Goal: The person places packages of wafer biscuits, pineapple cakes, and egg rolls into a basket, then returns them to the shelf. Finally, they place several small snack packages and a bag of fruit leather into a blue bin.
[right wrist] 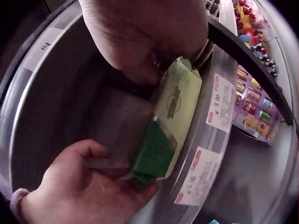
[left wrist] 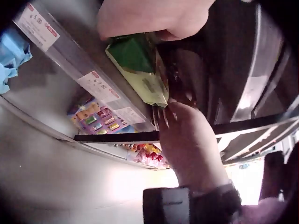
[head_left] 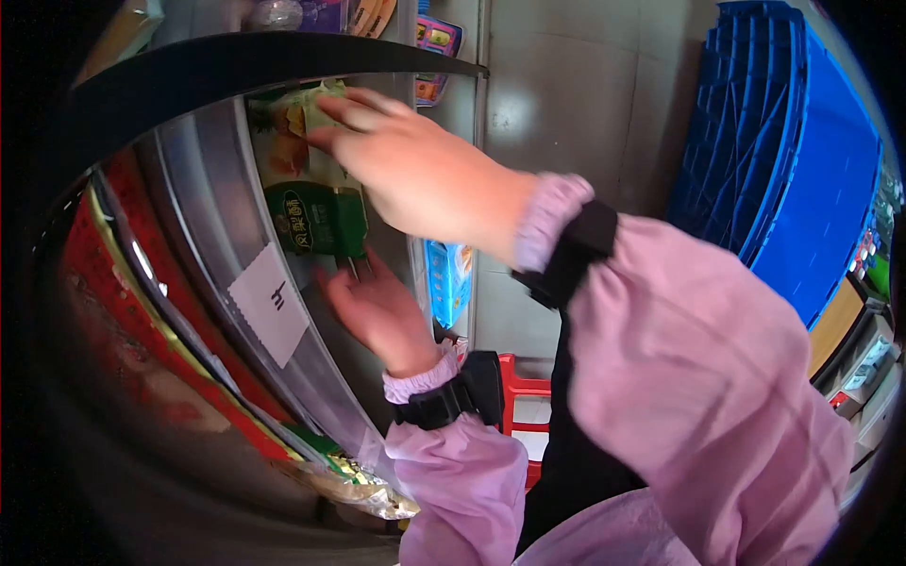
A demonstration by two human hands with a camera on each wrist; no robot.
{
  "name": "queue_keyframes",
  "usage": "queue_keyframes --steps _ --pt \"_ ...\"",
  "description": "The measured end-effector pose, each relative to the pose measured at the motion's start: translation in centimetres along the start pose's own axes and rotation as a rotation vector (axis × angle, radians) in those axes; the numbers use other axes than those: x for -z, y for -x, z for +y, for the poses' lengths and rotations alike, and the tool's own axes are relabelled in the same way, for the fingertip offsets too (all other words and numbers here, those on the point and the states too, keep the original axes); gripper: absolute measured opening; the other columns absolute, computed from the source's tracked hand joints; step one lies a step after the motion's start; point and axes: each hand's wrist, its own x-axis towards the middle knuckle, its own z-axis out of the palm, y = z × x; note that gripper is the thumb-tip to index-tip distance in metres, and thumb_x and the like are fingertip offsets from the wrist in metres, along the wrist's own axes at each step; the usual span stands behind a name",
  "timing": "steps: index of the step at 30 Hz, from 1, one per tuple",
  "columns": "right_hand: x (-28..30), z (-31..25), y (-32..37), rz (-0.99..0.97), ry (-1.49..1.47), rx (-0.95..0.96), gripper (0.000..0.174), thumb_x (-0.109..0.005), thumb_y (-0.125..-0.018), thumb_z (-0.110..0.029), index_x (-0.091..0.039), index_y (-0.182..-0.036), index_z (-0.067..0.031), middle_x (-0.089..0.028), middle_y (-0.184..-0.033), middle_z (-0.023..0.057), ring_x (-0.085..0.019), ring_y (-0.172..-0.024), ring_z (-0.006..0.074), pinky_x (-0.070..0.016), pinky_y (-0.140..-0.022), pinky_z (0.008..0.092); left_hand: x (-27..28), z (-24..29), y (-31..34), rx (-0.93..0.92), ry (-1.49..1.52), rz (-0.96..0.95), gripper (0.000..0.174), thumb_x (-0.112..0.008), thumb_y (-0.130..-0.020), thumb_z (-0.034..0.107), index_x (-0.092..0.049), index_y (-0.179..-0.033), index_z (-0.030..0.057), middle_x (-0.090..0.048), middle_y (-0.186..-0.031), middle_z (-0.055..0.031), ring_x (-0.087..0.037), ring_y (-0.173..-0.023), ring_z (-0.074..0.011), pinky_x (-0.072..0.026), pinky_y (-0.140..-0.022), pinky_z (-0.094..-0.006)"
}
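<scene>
A green and pale yellow pack of pineapple cakes [head_left: 316, 212] lies on a shelf behind a clear edge strip, between my two hands. My left hand [head_left: 377, 316] is at its green end, thumb held apart from the fingers; the right wrist view shows those fingers [right wrist: 140, 191] right at the pack's corner. At the pale end is my right hand [head_left: 425, 165], with fingers stretched out over the pack in the head view. In the left wrist view its fingertips [left wrist: 170, 109] meet the end of the pale wrapper [left wrist: 149, 86]. Neither palm wraps round the pack.
A dark curved bar [head_left: 236, 61] crosses beyond the hands. Price labels [right wrist: 198, 175] line the shelf strip, and a handwritten paper tag [head_left: 269, 304] hangs on the near side. Red packages [head_left: 151, 311] stand at the left. Blue plastic crates [head_left: 812, 141] and a red stool [head_left: 514, 387] stand nearby.
</scene>
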Motion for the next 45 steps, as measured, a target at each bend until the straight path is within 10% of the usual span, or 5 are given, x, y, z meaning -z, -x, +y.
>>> queue_keyframes --steps 11,18,45 --pt "6.6 -6.8 20.0 -0.486 -0.280 -0.574 0.030 -0.055 -0.070 -0.003 -0.051 -0.100 -0.0007 -0.055 -0.093 0.0147 -0.054 -0.086 0.0326 -0.0441 -0.075 0.0392 3.7 -0.4 13.2 0.073 -0.241 -0.095 0.044 -0.049 -0.082 0.003 -0.034 -0.123 -0.0002 -0.041 -0.123 -0.0173 -0.045 -0.107 -0.0264 -0.0354 -0.094 -0.0405" --pt "12.7 -9.2 24.0 -0.623 0.109 -0.362 0.024 -0.058 -0.066 -0.006 -0.052 -0.088 -0.0029 -0.053 -0.079 0.0102 -0.055 -0.077 0.0263 -0.0448 -0.068 0.0349 6.7 -1.5 21.3 0.460 -0.517 -0.517 0.030 -0.043 -0.087 0.003 -0.042 -0.116 -0.0004 -0.053 -0.109 -0.0155 -0.053 -0.095 -0.0218 -0.0413 -0.087 -0.0329" --pt "32.9 -35.3 29.7 -0.881 0.370 0.020 0.035 -0.060 -0.067 -0.014 -0.053 -0.099 -0.0017 -0.055 -0.094 0.0131 -0.053 -0.087 0.0279 -0.0432 -0.074 0.0374 18.6 15.7 49.0 0.303 -0.350 -0.270 0.030 -0.045 -0.085 0.001 -0.043 -0.115 -0.0030 -0.054 -0.106 -0.0116 -0.052 -0.100 -0.0161 -0.0421 -0.084 -0.0265"
